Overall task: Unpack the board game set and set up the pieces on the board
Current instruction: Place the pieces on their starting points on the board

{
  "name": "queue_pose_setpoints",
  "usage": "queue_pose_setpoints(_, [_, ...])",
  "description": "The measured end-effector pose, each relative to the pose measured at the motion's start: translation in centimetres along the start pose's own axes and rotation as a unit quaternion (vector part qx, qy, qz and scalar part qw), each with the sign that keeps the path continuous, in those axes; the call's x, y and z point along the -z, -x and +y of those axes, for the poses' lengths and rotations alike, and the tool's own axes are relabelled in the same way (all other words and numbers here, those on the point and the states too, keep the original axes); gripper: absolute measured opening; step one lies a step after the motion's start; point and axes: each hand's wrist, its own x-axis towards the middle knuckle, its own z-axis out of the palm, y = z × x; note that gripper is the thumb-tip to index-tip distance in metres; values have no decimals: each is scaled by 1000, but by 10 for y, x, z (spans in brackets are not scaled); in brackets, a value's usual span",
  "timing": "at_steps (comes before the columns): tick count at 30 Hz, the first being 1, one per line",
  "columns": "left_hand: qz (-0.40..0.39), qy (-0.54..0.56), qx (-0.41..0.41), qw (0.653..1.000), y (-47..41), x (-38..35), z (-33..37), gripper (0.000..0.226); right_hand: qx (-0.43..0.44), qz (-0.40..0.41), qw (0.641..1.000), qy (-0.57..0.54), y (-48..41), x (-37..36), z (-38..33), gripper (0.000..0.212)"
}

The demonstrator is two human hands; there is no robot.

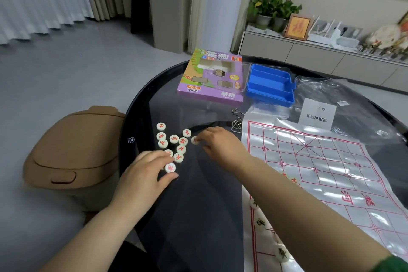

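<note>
Left hand (150,169): fingers curled, thumb and forefingers pinching one red-marked piece (170,168) at the near end of the pile.
Right hand (220,146): reaches left across the worktop (141,104), fingertips on a lone piece (195,140) at the pile's right side. The fingers partly cover it, so I cannot tell whether it is pinched or only touched.
Loose pieces (174,143): a cluster lying face up on the dark glass, left of the board and near the worktop's left rim.
Board (331,172): a glossy sheet with a red grid, to the right of both hands. It looks creased and not quite flat.
Placed pieces (282,254): a few discs along the board's near left edge, just beside the right forearm.
Risk, forearm: carrying a piece back to the right likely sweeps the arm over those discs. A low pass could knock them off their points.
Risk, sheet: the film probably slides easily on glass. A nudge from a wrist could shift the whole board and everything on it.
Risk, rim: the round discs sit close to the left rim. One flicked on edge could roll off to the floor by the tan bin (72,150).
Risk, grip: two hands picking at once from a tight pile may bump neighbours and scatter them.
</note>
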Motion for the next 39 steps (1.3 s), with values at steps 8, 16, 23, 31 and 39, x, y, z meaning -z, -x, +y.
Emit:
queue_pose_setpoints(8, [-27,13,-21,999,3,9,-5,38,7,26,1000,-12,-3,-2,-10,28])
queue_pose_setpoints(16, [-26,2,-68,997,-2,4,-10,37,-19,48,998,-31,4,16,-1,29])
queue_pose_setpoints(23, [-41,-31,-129,990,-8,3,0,31,-63,-7,997,-39,25,28,23,33])
queue_pose_setpoints(31, [-54,-19,-133,990,-4,2,2,25,-17,-5,1000,12,28,19,16,40])
queue_pose_setpoints(39, [-53,-68,-166,982,-6,4,8,20,15,-10,997,81,22,12,13,30])
